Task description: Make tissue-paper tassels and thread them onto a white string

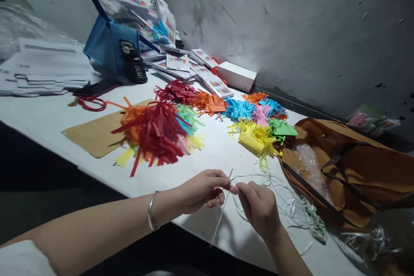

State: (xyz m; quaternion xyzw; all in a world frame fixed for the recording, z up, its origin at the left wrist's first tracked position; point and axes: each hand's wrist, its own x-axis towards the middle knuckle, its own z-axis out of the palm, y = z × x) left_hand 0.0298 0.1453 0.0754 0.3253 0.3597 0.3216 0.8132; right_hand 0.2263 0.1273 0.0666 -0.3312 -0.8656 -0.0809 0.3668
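My left hand, with a silver bangle at the wrist, pinches a thin white ribbon near the table's front edge. A small dark tip sticks up beside the thumb; I cannot make out what it is. Close against it, the closed fingers of my right hand grip the same ribbon. Loose loops of it spread over the table to the right. Ahead on the left lies a heap of fringed paper tassels, with a dark red tassel on top. A yellow tassel lies beyond my right hand.
Brown paper lies under the tassel heap. An open brown bag takes up the right side. Printed packs, a white box, a blue bag and stacked papers stand toward the wall.
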